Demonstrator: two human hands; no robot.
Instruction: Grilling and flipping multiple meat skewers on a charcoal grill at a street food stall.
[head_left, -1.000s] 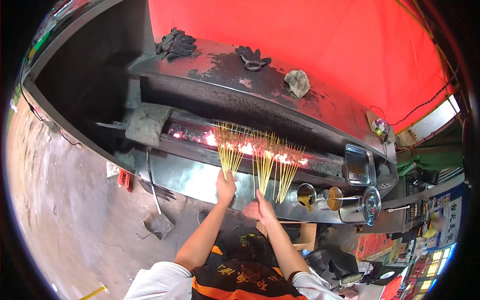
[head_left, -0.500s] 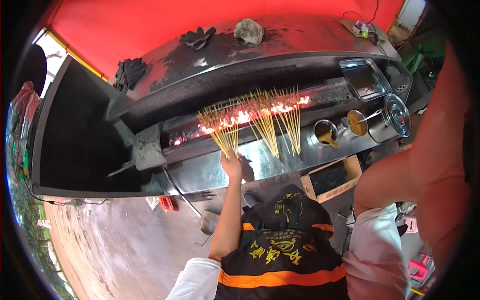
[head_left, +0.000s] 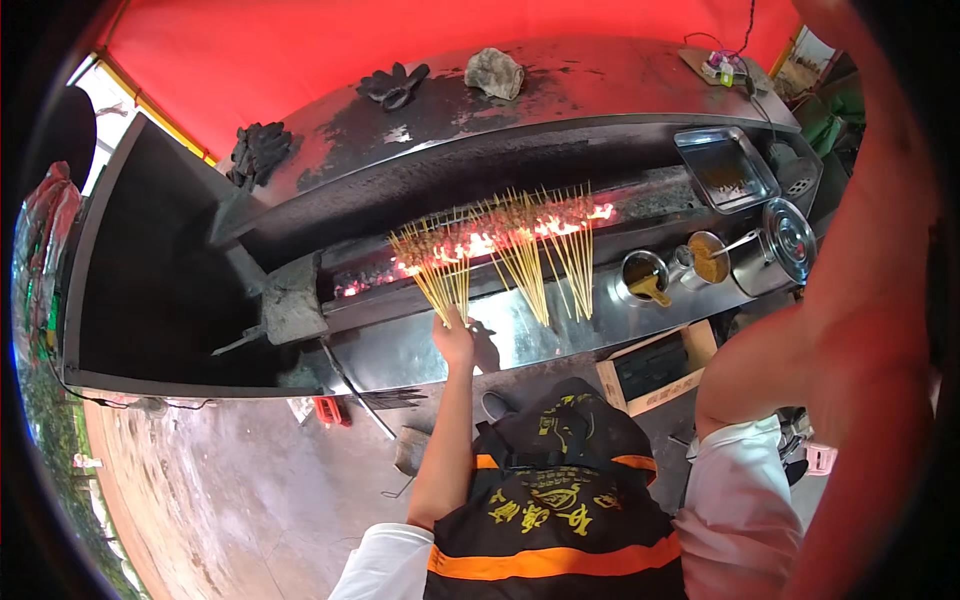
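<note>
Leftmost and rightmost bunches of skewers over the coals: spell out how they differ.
The left hand grips the lower stick ends of the leftmost bunch; no hand touches the rightmost bunch. The left hand partly hides the leftmost bunch's ends, while the rightmost bunch's show bare. The rightmost bunch is nearer the metal tray than the leftmost bunch. Both have yellowish sticks.

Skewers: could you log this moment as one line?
left hand: grip on leftmost skewer bunch; right hand: unseen, arm raised; skewers: over glowing coals

Red curtain (head_left: 330,45), black glove (head_left: 394,88), wooden box (head_left: 668,392)
</note>
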